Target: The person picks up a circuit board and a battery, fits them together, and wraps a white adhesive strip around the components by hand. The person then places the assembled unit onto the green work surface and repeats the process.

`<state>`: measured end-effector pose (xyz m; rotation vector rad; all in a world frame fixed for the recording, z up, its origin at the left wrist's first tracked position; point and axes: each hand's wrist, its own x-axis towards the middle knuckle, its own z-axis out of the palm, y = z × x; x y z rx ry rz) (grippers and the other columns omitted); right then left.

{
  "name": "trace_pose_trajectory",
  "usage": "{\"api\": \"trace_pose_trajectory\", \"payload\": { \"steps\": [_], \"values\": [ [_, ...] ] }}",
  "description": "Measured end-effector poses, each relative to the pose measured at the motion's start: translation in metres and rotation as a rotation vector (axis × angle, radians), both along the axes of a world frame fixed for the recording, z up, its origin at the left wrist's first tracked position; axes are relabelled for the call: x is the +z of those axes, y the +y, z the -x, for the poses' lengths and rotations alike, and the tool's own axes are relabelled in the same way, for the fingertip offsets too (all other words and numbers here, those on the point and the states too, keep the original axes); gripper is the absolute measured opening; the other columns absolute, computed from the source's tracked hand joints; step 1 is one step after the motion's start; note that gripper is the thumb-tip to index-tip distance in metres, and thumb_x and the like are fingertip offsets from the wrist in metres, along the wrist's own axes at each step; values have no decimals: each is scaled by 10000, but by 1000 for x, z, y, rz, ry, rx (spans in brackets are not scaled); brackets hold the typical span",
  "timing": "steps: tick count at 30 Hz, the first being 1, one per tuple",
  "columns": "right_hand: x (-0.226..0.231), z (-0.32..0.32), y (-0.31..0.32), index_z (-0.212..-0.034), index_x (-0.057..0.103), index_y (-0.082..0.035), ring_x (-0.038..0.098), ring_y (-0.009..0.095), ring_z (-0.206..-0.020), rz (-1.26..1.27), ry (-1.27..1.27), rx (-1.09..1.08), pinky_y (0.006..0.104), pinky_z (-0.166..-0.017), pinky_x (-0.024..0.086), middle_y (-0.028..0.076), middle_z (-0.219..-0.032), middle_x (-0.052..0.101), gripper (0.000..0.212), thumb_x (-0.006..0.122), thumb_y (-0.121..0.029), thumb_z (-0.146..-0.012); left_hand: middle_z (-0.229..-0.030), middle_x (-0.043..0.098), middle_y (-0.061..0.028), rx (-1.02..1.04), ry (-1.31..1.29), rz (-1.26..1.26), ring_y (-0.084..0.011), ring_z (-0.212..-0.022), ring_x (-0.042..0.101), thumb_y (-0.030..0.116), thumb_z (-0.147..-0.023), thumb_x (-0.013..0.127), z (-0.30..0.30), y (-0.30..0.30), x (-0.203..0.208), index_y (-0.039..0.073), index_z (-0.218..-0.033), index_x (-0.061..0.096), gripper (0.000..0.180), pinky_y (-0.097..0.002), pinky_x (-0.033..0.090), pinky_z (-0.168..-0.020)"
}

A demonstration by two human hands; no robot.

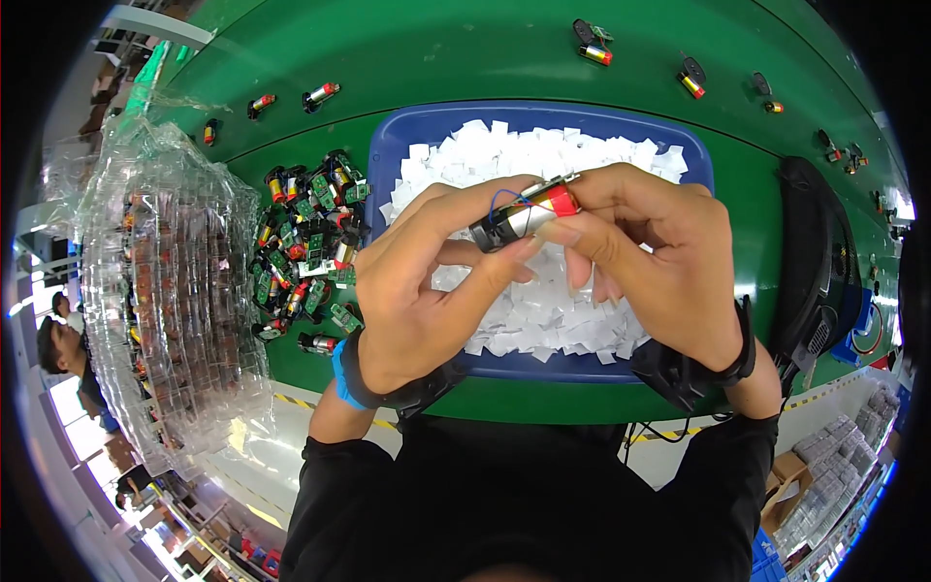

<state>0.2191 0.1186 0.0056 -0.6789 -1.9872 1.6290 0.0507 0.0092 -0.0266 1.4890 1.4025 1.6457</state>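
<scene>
A small cylindrical battery (529, 215) with a red, silver and black wrap is held up in front of me, tilted with its red end to the right. Fine blue and red wires run over it, and a thin strip, perhaps a small circuit board, lies along its upper side. My left hand (422, 276) pinches the black end between thumb and fingers. Around the red end, the thumb and index finger of my right hand (664, 257) are closed. Below both hands is a blue tray (543, 367) full of small white paper-like squares (543, 335).
Left of the tray lies a pile of batteries with green circuit boards (305, 242). Beyond it stands a stack of clear plastic trays (184, 291) in film. Several wired batteries (691, 82) sit along the far green table (436, 53). A black bag-like object (810, 262) is at the right.
</scene>
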Motion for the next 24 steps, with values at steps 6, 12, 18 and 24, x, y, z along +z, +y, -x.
{"api": "trace_pose_trajectory", "payload": {
  "steps": [6,12,18,24],
  "values": [
    [4,-1,5,-990,702,30,592,51,-556,-203,-33,-4,181,-469,436,41,-710,674,158,754,-66,-876,-1048,673,-173,-90,-246,165,-217,-801,729,-17,-907,683,1,0,13,-96,-1224,569,346,-280,629,-607],
    [2,2,26,-1030,728,2,620,124,-560,-972,90,173,212,-495,472,30,-709,646,352,854,-88,-713,-932,656,-148,-326,-656,414,-224,-726,731,47,-972,609,22,5,13,-98,-1252,533,324,-294,604,-557],
    [-5,0,26,-1040,735,-3,638,168,-577,-989,194,154,237,-494,477,53,-735,659,415,859,-105,-658,-838,640,-125,-504,-632,536,-227,-600,709,104,-994,586,30,1,11,-91,-1243,535,320,-284,552,-510],
    [-1,-6,23,-1002,733,5,650,180,-617,-990,152,125,246,-492,466,74,-782,682,363,847,-89,-671,-823,632,-110,-436,-639,537,-185,-548,673,103,-978,625,24,2,15,-88,-1228,535,327,-262,528,-499]
  ]
}}
